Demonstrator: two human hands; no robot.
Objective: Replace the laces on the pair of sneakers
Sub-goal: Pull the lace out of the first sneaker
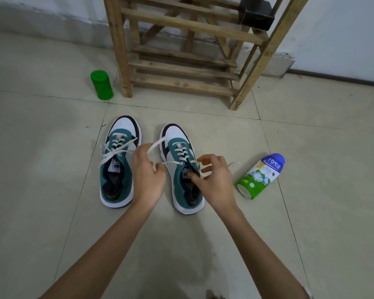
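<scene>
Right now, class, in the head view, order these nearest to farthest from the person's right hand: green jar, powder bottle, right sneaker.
1. Right sneaker, under the right hand.
2. Powder bottle, lying just right.
3. Green jar, far back-left.

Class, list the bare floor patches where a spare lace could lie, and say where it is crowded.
Free: the floor left of the left sneaker, below the jar; the floor right of the bottle; the strip between sneakers and rack. Crowded: between the sneakers, where the left hand pinches the lace, and between right sneaker and bottle, where its end lies.
</scene>
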